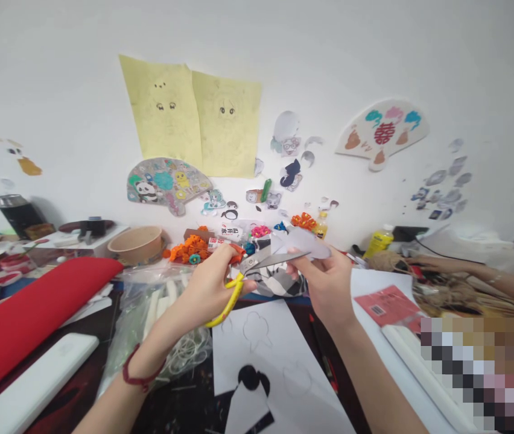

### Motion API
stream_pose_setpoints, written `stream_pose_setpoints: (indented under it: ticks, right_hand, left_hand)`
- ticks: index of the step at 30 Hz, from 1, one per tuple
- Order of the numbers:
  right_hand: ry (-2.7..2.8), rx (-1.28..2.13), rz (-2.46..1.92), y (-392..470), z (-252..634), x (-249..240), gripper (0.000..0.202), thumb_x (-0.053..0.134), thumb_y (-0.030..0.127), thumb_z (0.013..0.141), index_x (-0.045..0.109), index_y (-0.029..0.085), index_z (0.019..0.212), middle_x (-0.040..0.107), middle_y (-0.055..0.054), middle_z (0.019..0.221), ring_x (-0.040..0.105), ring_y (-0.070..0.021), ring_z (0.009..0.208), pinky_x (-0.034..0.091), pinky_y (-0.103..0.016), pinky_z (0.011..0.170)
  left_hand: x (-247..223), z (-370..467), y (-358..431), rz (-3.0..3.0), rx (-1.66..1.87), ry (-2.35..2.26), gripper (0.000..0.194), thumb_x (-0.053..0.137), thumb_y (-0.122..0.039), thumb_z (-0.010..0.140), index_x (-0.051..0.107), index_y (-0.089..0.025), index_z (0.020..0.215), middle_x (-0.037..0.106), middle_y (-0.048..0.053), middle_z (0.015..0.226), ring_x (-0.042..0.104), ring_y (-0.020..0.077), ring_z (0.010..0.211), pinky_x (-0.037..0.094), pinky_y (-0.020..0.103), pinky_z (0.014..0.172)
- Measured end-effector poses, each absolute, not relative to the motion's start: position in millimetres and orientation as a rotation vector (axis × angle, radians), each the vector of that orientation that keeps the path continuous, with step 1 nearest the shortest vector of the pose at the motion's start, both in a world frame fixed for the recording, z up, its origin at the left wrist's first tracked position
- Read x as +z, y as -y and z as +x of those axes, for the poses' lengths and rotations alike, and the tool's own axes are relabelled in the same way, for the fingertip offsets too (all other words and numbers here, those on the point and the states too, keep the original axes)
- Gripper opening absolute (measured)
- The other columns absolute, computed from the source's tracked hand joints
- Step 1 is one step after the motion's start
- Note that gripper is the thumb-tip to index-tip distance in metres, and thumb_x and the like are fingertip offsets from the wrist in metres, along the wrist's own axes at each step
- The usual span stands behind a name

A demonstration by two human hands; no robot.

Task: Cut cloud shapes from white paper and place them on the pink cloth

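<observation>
My left hand (214, 280) is closed round the yellow handles of a pair of scissors (226, 307), whose metal blades stand apart and point to the right. Between the blades is a piece of white paper (304, 241), pinched in the fingers of my right hand (327, 283). Both hands are raised above the table. Beneath them lies a white sheet (279, 337) with pencil outlines, and on it a black-and-white paper cutout (251, 386). The far edge of the held paper is blurred.
Orange craft flowers (191, 247) and a tan bowl (134, 244) stand along the wall. A plastic bag (134, 325) lies left of the sheet, near a long red piece (44, 319). At right, another person's arm (487, 277) reaches over twine, beside a red packet (388, 306).
</observation>
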State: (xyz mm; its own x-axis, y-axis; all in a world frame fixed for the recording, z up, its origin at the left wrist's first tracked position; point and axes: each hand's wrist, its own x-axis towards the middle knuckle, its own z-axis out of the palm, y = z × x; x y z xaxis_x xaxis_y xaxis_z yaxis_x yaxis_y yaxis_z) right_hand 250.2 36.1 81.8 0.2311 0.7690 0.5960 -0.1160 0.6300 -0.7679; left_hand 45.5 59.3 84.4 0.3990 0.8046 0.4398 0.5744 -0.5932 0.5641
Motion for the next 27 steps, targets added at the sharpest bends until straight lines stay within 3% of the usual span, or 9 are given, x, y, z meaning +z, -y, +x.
stream_pose_setpoints:
  ticks: [14, 27]
  right_hand:
    - [1.011, 0.932, -0.586, -35, 242, 85, 0.017, 0.077, 0.027, 0.077, 0.067, 0.015, 0.072, 0.061, 0.001, 0.057, 0.054, -0.0096, 0.048, 0.042, -0.021, 0.044]
    - [1.133, 0.477, -0.720, -35, 239, 75, 0.014, 0.073, 0.023, 0.080, 0.064, 0.017, 0.070, 0.061, 0.002, 0.059, 0.054, -0.0115, 0.054, 0.044, -0.024, 0.051]
  left_hand:
    - [73, 51, -67, 2.519, 1.256, -1.362, 0.028, 0.063, -0.035, 0.081, 0.045, -0.020, 0.097, 0.053, 0.004, 0.095, 0.052, 0.0225, 0.084, 0.036, 0.031, 0.067]
    - [77, 56, -59, 2.435, 1.198, -1.398, 0.031, 0.064, -0.041, 0.083, 0.047, -0.021, 0.098, 0.054, 0.003, 0.096, 0.054, 0.0214, 0.082, 0.036, 0.031, 0.067]
